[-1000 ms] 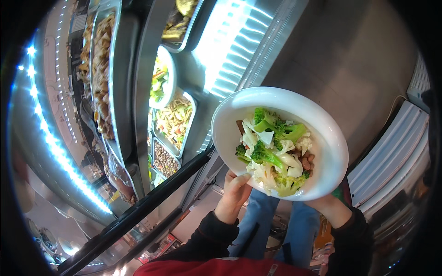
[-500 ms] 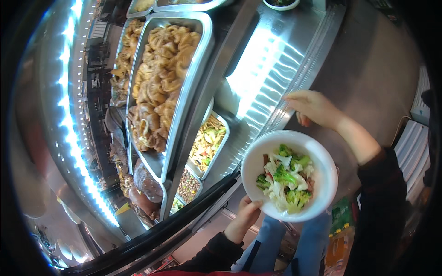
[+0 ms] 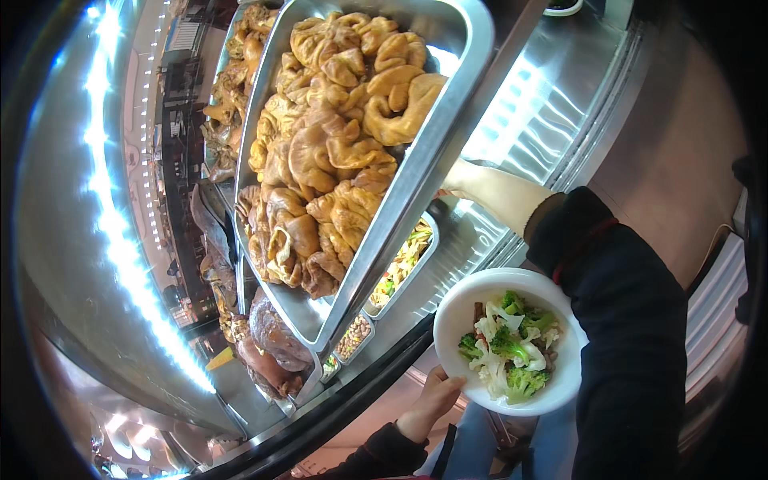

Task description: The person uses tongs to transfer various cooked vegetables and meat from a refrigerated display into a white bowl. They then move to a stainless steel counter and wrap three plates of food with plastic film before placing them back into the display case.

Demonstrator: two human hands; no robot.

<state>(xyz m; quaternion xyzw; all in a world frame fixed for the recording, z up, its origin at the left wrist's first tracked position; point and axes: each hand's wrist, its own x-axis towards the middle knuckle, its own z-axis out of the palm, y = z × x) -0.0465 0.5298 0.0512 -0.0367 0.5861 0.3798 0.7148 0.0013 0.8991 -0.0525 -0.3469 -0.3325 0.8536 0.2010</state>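
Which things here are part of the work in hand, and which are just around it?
Part of the work:
white bowl, its rim held by the left hand
broccoli in it
right hand, mostly hidden

Just around:
large steel tray of brown, folded food
light strip at the picture's left

Upper tray: its rim covers part of the lower pan and hides most of the right hand from above.
Side opening: bare steel shelf leaves room; the right forearm reaches in here.
Bowl: in the left hand, crowding the right sleeve.
Black rail: bars the near end of the lower pans.
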